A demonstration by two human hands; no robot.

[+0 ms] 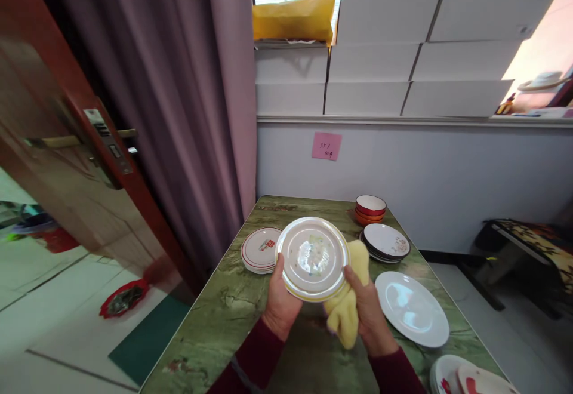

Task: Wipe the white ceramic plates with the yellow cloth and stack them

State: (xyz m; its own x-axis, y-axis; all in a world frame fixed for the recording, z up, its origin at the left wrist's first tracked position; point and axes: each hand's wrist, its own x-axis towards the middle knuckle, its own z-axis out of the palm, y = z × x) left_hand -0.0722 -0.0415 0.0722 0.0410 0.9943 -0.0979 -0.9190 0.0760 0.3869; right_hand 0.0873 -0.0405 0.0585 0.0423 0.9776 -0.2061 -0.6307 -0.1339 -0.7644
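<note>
Held up over the table is a white plate point(293, 262) with a yellow rim and a faint print in its middle. My left hand point(281, 304) grips its lower left edge, thumb on the upper face. At the right edge, my right hand point(367, 307) is closed on the plate with a yellow cloth point(344, 316) bunched between palm and plate. The cloth hangs below and shows behind the rim. Just behind the plate, to the left, sits a stack of red-rimmed plates point(257, 248), partly covered by it.
Along the right of the green marbled table point(224, 322) stand red and orange bowls point(370, 206), a stack of dark-rimmed plates point(385, 240), a large white oval platter point(412, 307) and more plates point(447, 370) at the near corner. A wall backs the table; a purple curtain point(215, 113) hangs left.
</note>
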